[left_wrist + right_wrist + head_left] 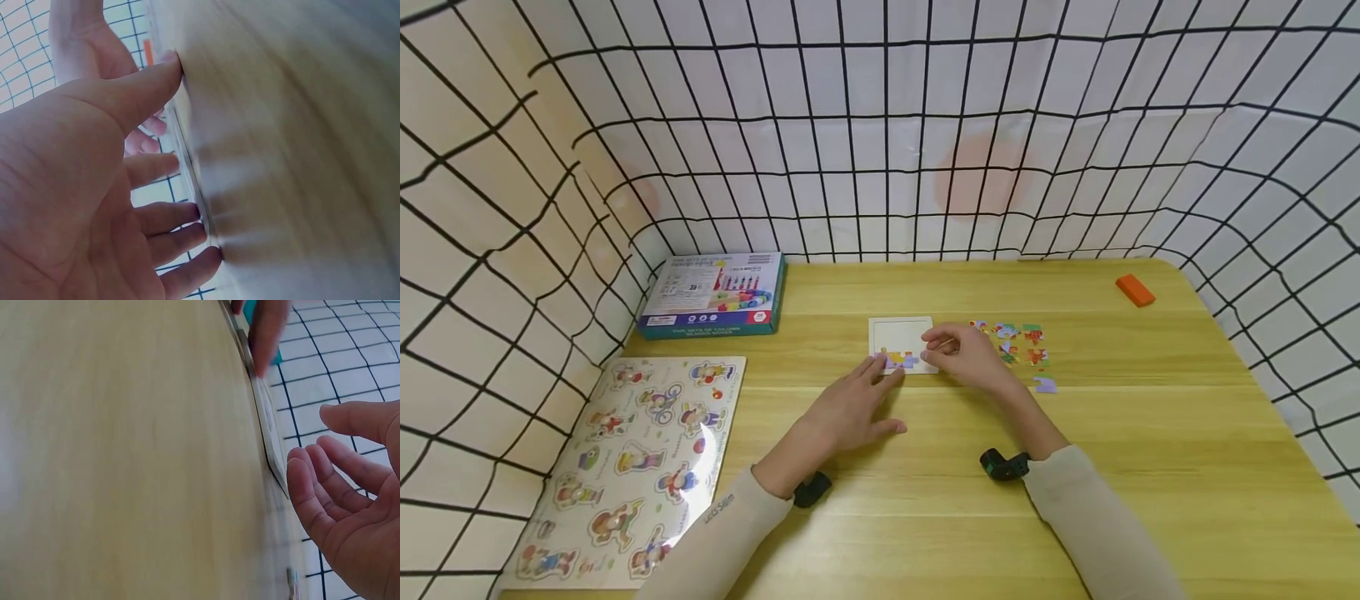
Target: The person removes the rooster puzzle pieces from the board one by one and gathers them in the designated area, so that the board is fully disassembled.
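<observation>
A small white puzzle tray (901, 331) lies flat on the table, with a few joined jigsaw pieces (901, 361) along its near edge. My left hand (850, 410) spreads over the tray's near left corner, fingertips on the left end of those pieces; the left wrist view shows its fingers nearly straight. At the tray's right side hovers my right hand (967, 357), fingers loosely bent. A gap shows between its thumb and fingers (301, 481) in the right wrist view, with nothing visible in it.
Several loose jigsaw pieces (1036, 357) lie to the right of the tray. An orange block (1135, 290) sits at the far right. On the left are a boxed toy set (711, 296) and a large picture board (632, 475). A black-grid white cloth (880, 133) rises behind the table.
</observation>
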`<action>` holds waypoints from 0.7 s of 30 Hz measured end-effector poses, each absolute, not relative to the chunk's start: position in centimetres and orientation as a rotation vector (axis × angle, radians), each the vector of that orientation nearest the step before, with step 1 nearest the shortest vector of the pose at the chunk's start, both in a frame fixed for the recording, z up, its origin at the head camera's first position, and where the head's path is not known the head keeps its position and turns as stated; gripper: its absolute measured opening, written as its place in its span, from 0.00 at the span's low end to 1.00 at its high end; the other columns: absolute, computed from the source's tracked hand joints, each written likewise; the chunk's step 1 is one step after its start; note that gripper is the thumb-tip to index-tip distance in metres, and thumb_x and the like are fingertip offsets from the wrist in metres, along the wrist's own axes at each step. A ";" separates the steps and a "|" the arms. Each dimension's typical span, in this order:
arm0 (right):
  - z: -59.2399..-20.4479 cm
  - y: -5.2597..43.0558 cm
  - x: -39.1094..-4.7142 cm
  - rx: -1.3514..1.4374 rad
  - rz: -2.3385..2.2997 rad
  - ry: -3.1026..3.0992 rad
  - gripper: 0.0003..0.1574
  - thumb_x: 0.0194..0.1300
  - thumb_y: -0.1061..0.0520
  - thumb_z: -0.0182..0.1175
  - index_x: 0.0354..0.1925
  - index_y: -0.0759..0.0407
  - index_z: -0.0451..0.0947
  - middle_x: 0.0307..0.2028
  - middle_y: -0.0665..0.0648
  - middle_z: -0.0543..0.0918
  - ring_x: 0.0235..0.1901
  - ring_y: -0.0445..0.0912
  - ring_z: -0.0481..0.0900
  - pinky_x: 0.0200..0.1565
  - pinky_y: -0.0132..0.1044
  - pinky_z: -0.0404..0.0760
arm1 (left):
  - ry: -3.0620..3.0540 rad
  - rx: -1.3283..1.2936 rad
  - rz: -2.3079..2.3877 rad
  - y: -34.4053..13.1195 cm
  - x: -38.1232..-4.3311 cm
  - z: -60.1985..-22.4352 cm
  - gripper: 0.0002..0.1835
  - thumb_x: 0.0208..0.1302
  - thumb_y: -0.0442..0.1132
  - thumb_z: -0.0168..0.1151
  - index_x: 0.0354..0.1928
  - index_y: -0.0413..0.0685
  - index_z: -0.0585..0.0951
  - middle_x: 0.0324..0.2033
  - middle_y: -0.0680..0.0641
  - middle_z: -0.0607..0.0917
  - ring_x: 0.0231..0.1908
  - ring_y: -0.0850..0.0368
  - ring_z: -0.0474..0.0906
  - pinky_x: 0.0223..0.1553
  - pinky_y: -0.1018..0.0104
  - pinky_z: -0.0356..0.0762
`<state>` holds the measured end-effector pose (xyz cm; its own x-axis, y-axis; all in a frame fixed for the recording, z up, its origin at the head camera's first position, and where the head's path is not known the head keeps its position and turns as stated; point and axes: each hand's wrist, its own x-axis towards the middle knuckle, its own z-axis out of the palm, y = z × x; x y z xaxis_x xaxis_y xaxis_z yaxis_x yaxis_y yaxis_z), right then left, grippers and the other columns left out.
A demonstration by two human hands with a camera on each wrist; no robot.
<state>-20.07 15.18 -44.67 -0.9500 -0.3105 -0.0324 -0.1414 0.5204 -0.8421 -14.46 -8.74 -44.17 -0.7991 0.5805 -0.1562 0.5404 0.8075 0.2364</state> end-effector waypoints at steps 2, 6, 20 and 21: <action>-44.8 14.8 -20.2 -0.396 -1.402 2.567 0.20 0.70 0.56 0.66 0.56 0.63 0.83 0.47 0.61 0.87 0.45 0.53 0.86 0.46 0.41 0.86 | 2.774 0.880 0.261 -8.7 -14.5 -44.1 0.45 0.69 0.67 0.59 0.80 0.54 0.62 0.80 0.38 0.56 0.80 0.40 0.53 0.76 0.47 0.63; -45.1 14.4 -20.4 -0.415 -1.384 2.563 0.19 0.70 0.56 0.66 0.56 0.62 0.83 0.47 0.60 0.88 0.46 0.53 0.86 0.48 0.43 0.86 | 2.777 0.879 0.256 -8.7 -14.4 -44.0 0.44 0.69 0.68 0.59 0.79 0.53 0.64 0.80 0.38 0.57 0.80 0.40 0.53 0.76 0.46 0.63; -45.5 13.9 -20.6 -0.436 -1.326 2.593 0.16 0.71 0.58 0.65 0.55 0.62 0.84 0.44 0.58 0.87 0.43 0.49 0.84 0.47 0.41 0.83 | 2.749 0.852 0.215 -8.0 -14.9 -43.4 0.45 0.66 0.66 0.64 0.78 0.51 0.65 0.79 0.36 0.60 0.79 0.40 0.55 0.76 0.48 0.62; -45.5 13.9 -20.6 -0.438 -1.321 2.597 0.16 0.71 0.58 0.65 0.55 0.63 0.84 0.44 0.58 0.87 0.43 0.49 0.83 0.47 0.41 0.83 | 2.746 0.852 0.210 -7.9 -14.9 -43.4 0.46 0.66 0.66 0.64 0.79 0.51 0.65 0.79 0.36 0.60 0.79 0.40 0.55 0.76 0.48 0.62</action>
<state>-20.56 13.85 -45.47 -0.9370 -0.3470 -0.0392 -0.1727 0.5580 -0.8117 -14.91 -7.93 -43.36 -0.7948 0.5723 -0.2018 0.5351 0.8178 0.2120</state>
